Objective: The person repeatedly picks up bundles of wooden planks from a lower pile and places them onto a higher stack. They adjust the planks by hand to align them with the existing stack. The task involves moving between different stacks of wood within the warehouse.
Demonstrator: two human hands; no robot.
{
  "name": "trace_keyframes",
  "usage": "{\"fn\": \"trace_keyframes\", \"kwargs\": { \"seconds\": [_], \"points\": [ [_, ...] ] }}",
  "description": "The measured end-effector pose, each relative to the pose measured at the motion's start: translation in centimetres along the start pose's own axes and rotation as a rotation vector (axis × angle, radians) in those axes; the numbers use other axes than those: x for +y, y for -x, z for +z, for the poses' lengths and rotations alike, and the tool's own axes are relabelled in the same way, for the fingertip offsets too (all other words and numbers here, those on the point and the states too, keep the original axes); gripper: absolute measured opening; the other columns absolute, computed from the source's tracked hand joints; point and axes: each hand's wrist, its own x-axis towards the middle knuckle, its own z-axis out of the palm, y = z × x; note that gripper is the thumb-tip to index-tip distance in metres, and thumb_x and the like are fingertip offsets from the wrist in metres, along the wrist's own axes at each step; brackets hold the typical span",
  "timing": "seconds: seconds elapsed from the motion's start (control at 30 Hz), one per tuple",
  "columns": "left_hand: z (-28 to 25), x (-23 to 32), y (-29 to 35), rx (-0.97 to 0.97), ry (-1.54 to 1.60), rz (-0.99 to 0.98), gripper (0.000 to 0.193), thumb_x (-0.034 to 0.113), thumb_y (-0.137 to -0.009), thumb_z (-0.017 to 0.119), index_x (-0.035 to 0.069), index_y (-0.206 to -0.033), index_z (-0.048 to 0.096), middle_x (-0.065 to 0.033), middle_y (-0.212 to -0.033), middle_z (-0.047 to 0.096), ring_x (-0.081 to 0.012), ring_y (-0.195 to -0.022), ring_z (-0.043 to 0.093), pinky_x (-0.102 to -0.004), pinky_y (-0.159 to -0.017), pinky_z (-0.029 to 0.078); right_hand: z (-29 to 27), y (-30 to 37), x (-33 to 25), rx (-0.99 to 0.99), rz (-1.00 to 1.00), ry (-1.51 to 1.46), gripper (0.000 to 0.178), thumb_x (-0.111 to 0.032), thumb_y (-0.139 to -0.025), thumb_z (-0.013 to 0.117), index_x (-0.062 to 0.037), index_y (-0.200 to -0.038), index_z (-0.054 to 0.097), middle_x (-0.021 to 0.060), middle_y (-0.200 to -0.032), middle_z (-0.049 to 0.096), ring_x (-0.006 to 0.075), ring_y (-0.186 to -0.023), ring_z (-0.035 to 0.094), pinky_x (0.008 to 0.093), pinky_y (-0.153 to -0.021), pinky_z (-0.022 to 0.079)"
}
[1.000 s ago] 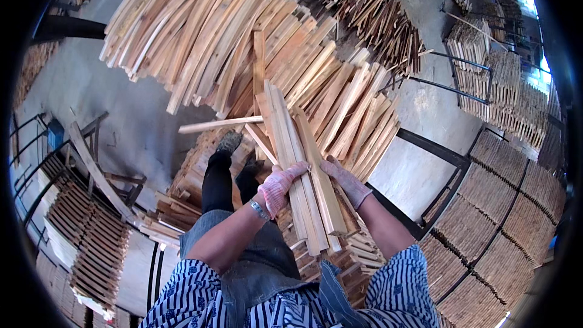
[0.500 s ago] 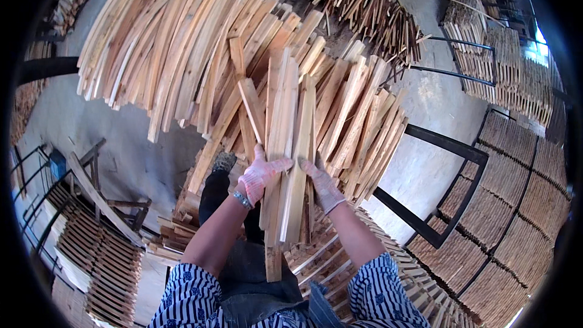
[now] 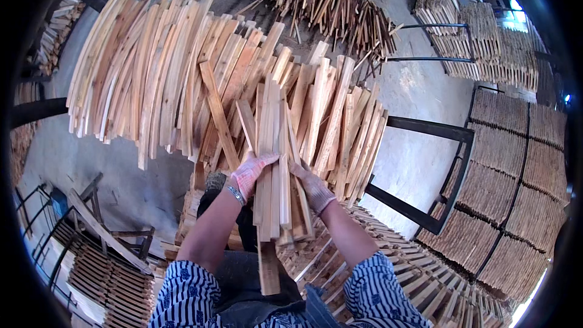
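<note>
A bundle of long wooden slats (image 3: 267,191) is gripped between my two gloved hands in front of my body. My left hand (image 3: 250,171) wraps its left side, the thumb lying across the top. On the opposite side my right hand (image 3: 312,186) presses against the edges, its fingers partly hidden under the wood. One slat (image 3: 268,270) sticks out lower than the others, toward me. Just beyond the bundle spreads a large heap of loose slats (image 3: 164,73), and the bundle's far end overlaps it. A single slat (image 3: 220,115) lies aslant on that heap.
A black metal frame (image 3: 464,164) juts out right of the heap. Strapped stacks of slats (image 3: 504,170) stand at the far right. Darker sticks (image 3: 349,18) lie piled on the floor beyond. Slatted stacks (image 3: 103,282) and a wooden stand (image 3: 112,225) are at the lower left.
The view has shifted, so the heap and far stacks sit further left. The slats between my hands have fanned apart at the lower right, and both hands still hold the bundle.
</note>
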Motion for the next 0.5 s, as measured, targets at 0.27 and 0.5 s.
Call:
{"fn": "trace_keyframes", "kwargs": {
  "seconds": [0.27,0.5],
  "points": [
    [-0.6,-3.0,2.6,0.118,-0.202,0.135,0.112,0.04,-0.082,0.082,-0.005,-0.152,0.006,-0.0218,-0.136,0.053,-0.0263,-0.12,0.058,-0.0379,-0.096,0.053,1.7,1.8,3.1,0.063,-0.197,0.088,0.093,-0.052,-0.094,0.065,-0.0005,-0.156,0.019,0.0151,-0.145,0.047,0.0222,-0.13,0.049,0.0337,-0.11,0.039],
    [5.5,-4.7,14.3,0.076,-0.185,0.249,0.124,0.02,-0.082,0.084,0.0,-0.156,-0.014,-0.0183,-0.149,0.042,-0.0241,-0.136,0.043,-0.0335,-0.111,0.039,2.5,13.7,4.7,0.016,-0.453,-0.174,0.091,-0.026,-0.092,0.073,-0.0106,-0.159,0.013,0.0118,-0.144,0.049,0.0218,-0.123,0.054,0.0315,-0.102,0.049]
  ]
}}
